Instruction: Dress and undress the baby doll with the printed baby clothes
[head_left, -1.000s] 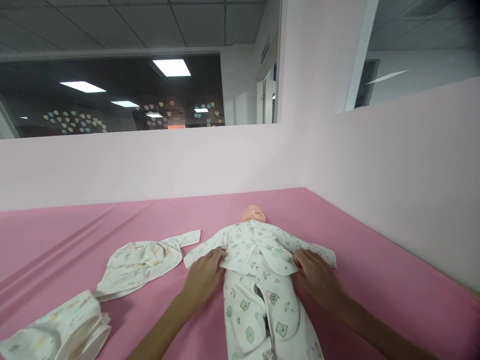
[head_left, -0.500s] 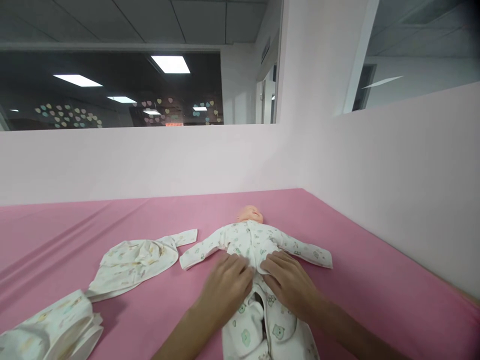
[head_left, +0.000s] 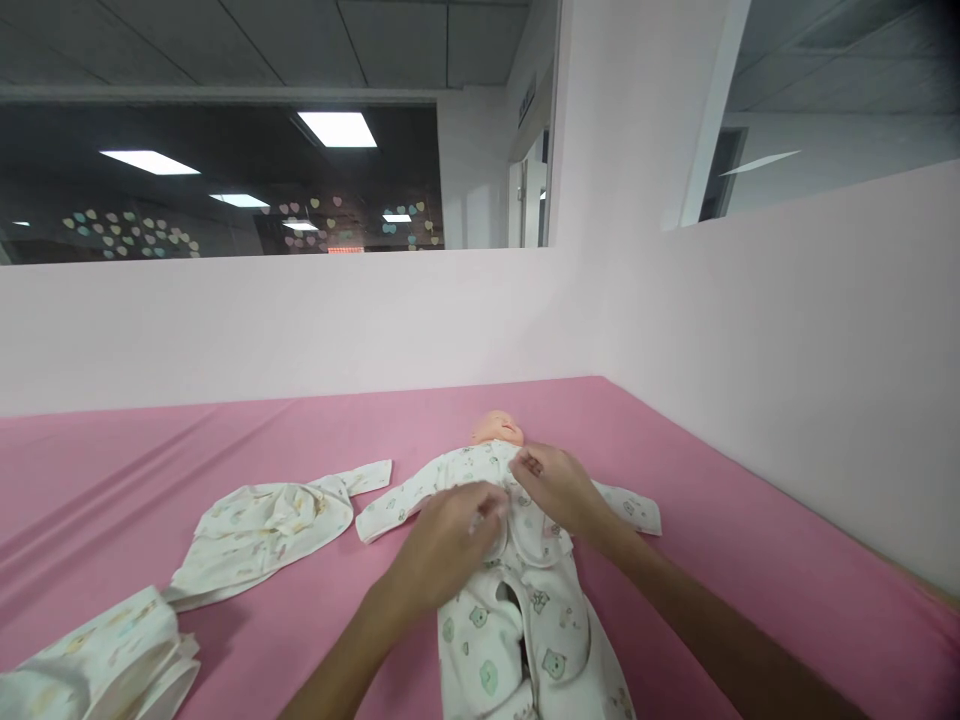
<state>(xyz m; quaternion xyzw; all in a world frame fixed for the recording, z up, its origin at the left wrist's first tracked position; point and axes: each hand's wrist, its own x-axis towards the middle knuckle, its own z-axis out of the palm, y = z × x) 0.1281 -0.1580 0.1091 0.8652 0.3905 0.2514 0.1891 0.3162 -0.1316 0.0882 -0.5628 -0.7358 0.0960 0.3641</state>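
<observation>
A baby doll (head_left: 498, 428) lies on its back, its head toward the wall. It wears a white long-sleeved baby jacket (head_left: 540, 545) with small green animal prints, sleeves spread out to both sides. Below it, matching baby pants (head_left: 491, 655) have a dark gap down the middle. My left hand (head_left: 454, 540) is over the left side of the jacket's front, fingers loosely curved and a gap between thumb and fingertips. Close to the collar, my right hand (head_left: 562, 487) has loosely bent fingers, with no cloth visible in them. Whether either hand touches the jacket is hard to tell.
A pink sheet (head_left: 315, 630) covers the surface, with folds at the left. Another printed baby top (head_left: 270, 525) lies crumpled to the left, and a folded printed cloth (head_left: 97, 660) is nearer me. White walls (head_left: 300, 330) with windows border the back and right.
Both hands have come off the jacket's lower front edges. My right hand has moved up to the collar, my left slightly up and left. The jacket's lower front now shows.
</observation>
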